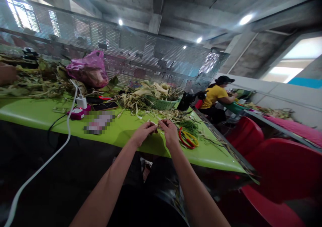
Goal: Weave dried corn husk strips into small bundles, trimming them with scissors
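Observation:
My left hand and my right hand are held close together above the green table, fingers pinched on a thin pale strip of dried plant leaf between them. Just right of my right hand lie red and yellow rings. Beyond my hands a heap of dried husks and stalks spreads over the table around a green basket.
A white cable runs off the table's front edge from a charger. A pink plastic bag sits at the back. Red chairs stand on the right. A person in a yellow shirt works at another table.

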Available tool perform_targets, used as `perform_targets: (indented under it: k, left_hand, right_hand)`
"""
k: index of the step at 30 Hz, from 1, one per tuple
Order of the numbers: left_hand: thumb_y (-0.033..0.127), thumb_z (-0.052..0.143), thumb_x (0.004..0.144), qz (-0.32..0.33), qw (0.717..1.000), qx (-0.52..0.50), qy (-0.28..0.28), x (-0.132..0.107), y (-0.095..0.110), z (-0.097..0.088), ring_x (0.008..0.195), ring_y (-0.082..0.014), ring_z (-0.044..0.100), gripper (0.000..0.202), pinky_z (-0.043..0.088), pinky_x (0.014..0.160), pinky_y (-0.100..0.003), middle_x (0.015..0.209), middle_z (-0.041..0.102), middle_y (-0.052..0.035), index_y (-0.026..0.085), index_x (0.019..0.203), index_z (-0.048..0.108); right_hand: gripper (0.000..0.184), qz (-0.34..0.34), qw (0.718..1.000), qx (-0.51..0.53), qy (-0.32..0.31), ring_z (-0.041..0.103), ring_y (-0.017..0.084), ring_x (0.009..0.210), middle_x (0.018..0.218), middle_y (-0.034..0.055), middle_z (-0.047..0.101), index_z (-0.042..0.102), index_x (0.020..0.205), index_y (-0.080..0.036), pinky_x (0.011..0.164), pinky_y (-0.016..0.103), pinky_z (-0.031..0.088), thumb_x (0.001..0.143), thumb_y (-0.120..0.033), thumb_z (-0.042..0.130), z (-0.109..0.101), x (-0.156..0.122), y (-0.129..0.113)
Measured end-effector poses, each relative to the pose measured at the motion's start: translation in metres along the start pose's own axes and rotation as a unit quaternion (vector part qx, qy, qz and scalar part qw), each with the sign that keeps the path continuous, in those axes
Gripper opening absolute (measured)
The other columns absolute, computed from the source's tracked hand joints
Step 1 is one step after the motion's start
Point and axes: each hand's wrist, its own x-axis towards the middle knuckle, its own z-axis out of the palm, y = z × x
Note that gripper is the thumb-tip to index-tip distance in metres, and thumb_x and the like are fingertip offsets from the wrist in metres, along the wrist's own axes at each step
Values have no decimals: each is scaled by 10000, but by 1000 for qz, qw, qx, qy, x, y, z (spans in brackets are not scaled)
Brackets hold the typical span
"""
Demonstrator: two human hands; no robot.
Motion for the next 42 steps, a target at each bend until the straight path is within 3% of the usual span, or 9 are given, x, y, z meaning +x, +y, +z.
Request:
perform_targets:
  k: [3, 7, 12, 23, 32, 36, 42]
  left_hand:
    - [404, 731, 666, -15, 992, -110, 58, 4, -4, -3, 678, -96, 503, 335, 392, 694, -243, 769, 614, -19, 142, 853, 637]
    - [327, 806, 580, -20, 973, -204, 105, 5, -4, -3, 693, -86, 542, 335, 431, 771, -256, 754, 621, 5, 150, 822, 658]
    - [334, 809, 575, -10, 976, -186, 108, 3, -1, -2, 733, -109, 569, 345, 437, 791, -270, 773, 642, -10, 141, 828, 674]
    - [390, 791, 585, -31, 983, -162, 86, 2, -1, 0, 666, -108, 553, 353, 441, 703, -254, 711, 624, -8, 124, 767, 647]
    - [413, 788, 570, -29, 975, -179, 131, 4, -8, -3, 589, -82, 512, 359, 454, 636, -238, 626, 549, 34, 146, 719, 600]
    - [406, 780, 591, -21, 976, -175, 126, 2, -4, -5, 603, -79, 515, 344, 458, 650, -237, 655, 555, 27, 144, 737, 612]
    - [409, 748, 643, -25, 983, -154, 95, -2, 0, -4, 624, -80, 519, 325, 430, 626, -224, 759, 605, 4, 158, 820, 642]
  right_hand:
    - [294, -15, 999, -29, 4, 494, 128, 654, 787, -10, 590, 598, 879, -210, 618, 261, 393, 732, -461, 648, -1, -5, -1]
    - [320, -19, 997, -68, -37, 485, 134, 584, 654, -13, 566, 587, 753, -187, 556, 267, 386, 709, -492, 671, 4, -17, 6]
    - [302, -53, 991, -110, -51, 493, 152, 623, 662, 3, 590, 603, 717, -175, 593, 283, 377, 708, -466, 685, 14, -23, 10]
    - [174, -86, 986, -121, -79, 406, 137, 608, 612, -36, 437, 497, 634, -196, 590, 270, 333, 754, -300, 569, 15, -25, 1]
    - [168, -106, 983, -122, -89, 381, 136, 605, 604, -40, 411, 473, 616, -202, 586, 271, 307, 750, -257, 557, 17, -27, 7]
    - [185, -98, 985, -116, -83, 397, 132, 606, 617, -39, 438, 500, 655, -198, 584, 265, 321, 779, -307, 584, 13, -28, 7]
    - [215, -65, 996, -57, -25, 457, 136, 642, 707, -25, 511, 548, 847, -203, 594, 256, 379, 792, -403, 605, 9, -24, 7]
